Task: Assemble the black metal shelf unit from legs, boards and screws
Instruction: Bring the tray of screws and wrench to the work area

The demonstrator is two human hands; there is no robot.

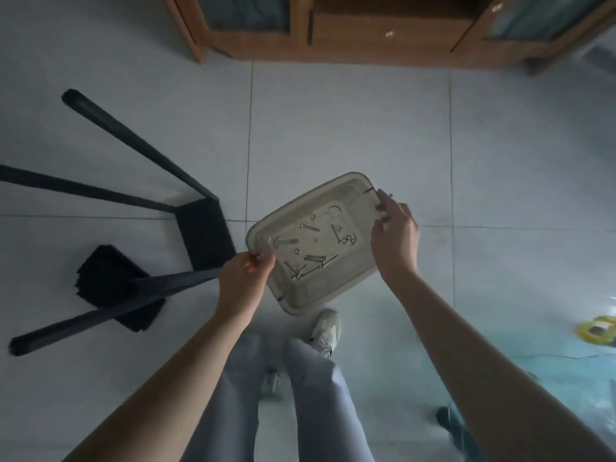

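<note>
A clear plastic tray (pixel 333 191) with several loose screws (pixel 315 258) in it is held above the tiled floor. My left hand (pixel 245 278) grips its near-left rim. My right hand (pixel 395 235) grips its far-right rim. Left of the tray stands the black shelf unit, seen from above: a small black board (pixel 205 233) with black legs (pixel 133 141) running up from it. A stack of black boards (pixel 106 278) lies on the floor beside it.
A wooden cabinet (pixel 366 35) stands along the far wall. My legs and a white shoe (pixel 325 330) are below the tray. A yellow tape roll (pixel 596 331) and a dark object (pixel 448 418) lie on the floor at the right.
</note>
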